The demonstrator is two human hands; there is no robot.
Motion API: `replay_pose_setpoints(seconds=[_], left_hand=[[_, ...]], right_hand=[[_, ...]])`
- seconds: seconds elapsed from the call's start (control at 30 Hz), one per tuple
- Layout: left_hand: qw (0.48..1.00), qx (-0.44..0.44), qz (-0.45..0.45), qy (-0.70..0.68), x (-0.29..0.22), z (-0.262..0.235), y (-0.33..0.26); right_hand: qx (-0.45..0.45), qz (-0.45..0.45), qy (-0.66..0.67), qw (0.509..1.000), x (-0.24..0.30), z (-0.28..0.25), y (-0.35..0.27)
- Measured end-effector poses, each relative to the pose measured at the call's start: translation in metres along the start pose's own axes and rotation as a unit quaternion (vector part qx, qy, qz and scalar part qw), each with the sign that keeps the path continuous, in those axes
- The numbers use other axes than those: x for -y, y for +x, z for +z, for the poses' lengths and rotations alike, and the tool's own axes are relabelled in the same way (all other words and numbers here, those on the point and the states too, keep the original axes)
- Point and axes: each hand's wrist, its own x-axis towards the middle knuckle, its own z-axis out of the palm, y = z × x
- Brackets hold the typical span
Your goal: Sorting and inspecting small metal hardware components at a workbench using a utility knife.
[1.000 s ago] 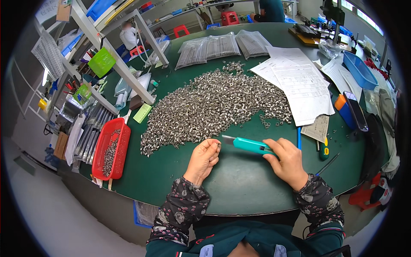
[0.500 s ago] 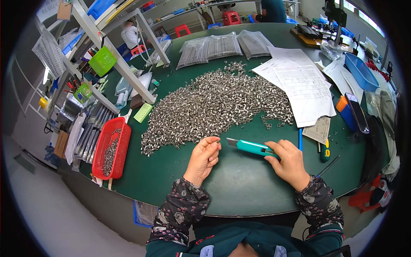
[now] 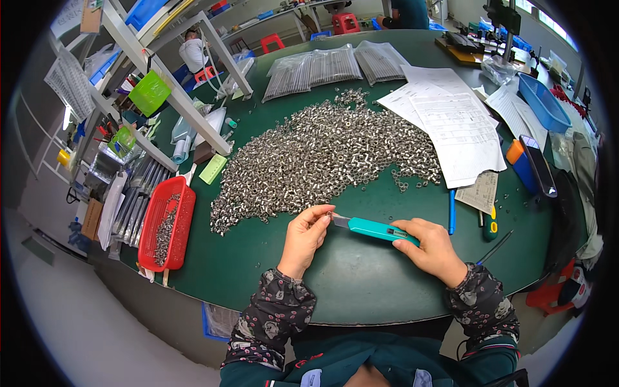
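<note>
Pinched between the thumb and fingers of my left hand (image 3: 305,236) is a small metal ring (image 3: 330,214), mostly covered by the fingertips. My right hand (image 3: 433,248) grips a teal utility knife (image 3: 380,230) by the rear of its handle. Its blade (image 3: 340,221) points left, and the tip meets the ring at my left fingertips. Whether the tip sits inside the ring or against its edge I cannot tell. Beyond both hands spreads a large heap of small metal rings (image 3: 322,155) on the green table (image 3: 348,284).
A red basket (image 3: 183,226) with some rings stands at left. Paper sheets (image 3: 451,129) overlap the heap's right side. Near my right hand lie a blue pen (image 3: 452,213), a yellow-green handled tool (image 3: 491,227) and a phone (image 3: 539,166). Bagged rods (image 3: 313,69) lie at the back.
The knife has moved left, its blade now reaching the ring at my left fingertips. My right hand has shifted slightly left with it; the left hand has barely moved.
</note>
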Motion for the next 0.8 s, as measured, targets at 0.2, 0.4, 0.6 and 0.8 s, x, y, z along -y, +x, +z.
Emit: replay_pose_setpoints(seconds=[0.2,0.4,0.6,0.8], left_hand=[[0.999,-0.013,0.021,0.038,-0.004,0.007,-0.003],[0.991,-0.029,0.078,0.108,0.0,0.005,-0.003],[0.999,-0.001,0.005,0.036,0.001,-0.003,-0.002],[0.999,-0.027,-0.021,-0.028,0.001,-0.005,0.001]], right_hand=[[0.028,0.012,0.011,0.999,-0.002,0.0,0.0],[0.03,0.013,0.032,0.999,-0.01,0.002,-0.001],[-0.068,-0.096,-0.136,0.984,0.01,0.0,-0.001],[-0.094,-0.08,-0.125,0.984,0.005,-0.003,-0.001]])
